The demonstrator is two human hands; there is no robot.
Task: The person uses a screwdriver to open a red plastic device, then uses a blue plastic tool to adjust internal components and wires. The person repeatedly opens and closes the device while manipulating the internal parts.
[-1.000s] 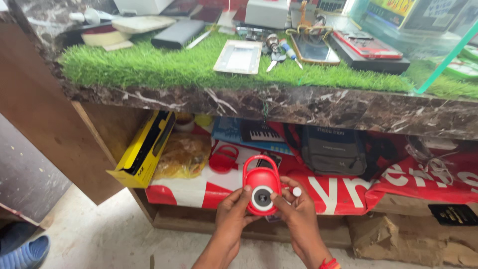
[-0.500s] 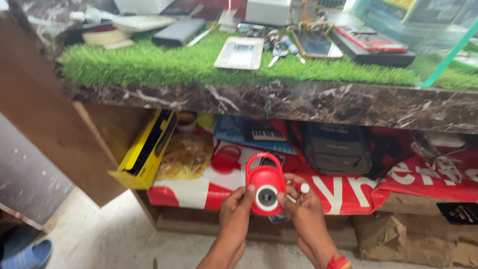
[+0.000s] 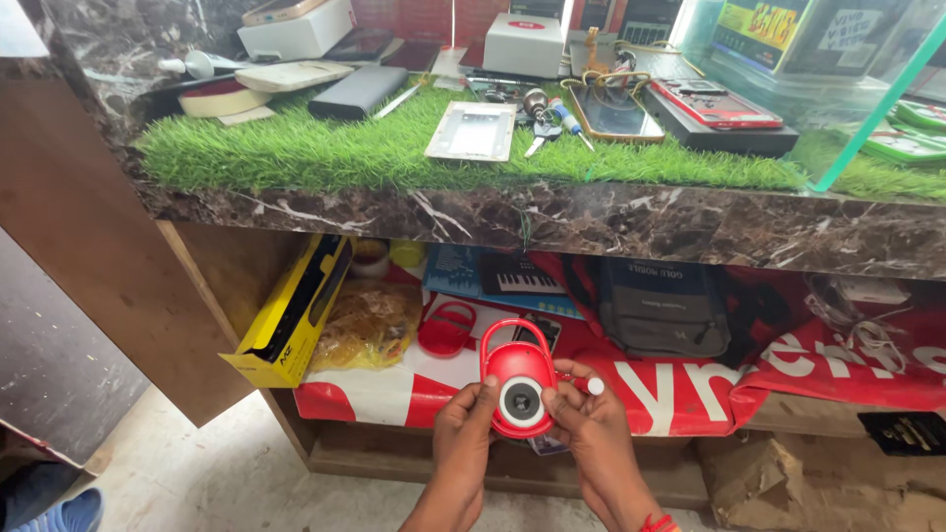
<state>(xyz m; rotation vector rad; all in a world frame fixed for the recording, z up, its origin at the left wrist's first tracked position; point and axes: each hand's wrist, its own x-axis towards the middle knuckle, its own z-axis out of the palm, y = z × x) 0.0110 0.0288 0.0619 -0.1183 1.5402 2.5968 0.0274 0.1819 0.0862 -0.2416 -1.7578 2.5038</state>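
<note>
Both hands hold a small red round device [image 3: 520, 386] with a loop handle on top and a white-and-grey circular centre, low in the head view in front of an open shelf. My left hand [image 3: 463, 433] grips its left side. My right hand [image 3: 583, 424] grips its right side and also pinches a small white round piece [image 3: 595, 386] at the fingertips. A matching red ring-shaped part [image 3: 445, 329] lies on the shelf just behind.
A marble counter [image 3: 611, 222] topped with green artificial turf [image 3: 325, 148] carries phones, a white tray, keys and boxes. The shelf below holds a yellow box [image 3: 294, 313], a plastic bag, a dark pouch [image 3: 662, 307] and red sheeting. Cardboard lies at bottom right.
The camera view has shifted slightly; the hands and red device sit a little lower and further right. The grip on the device looks unchanged.
</note>
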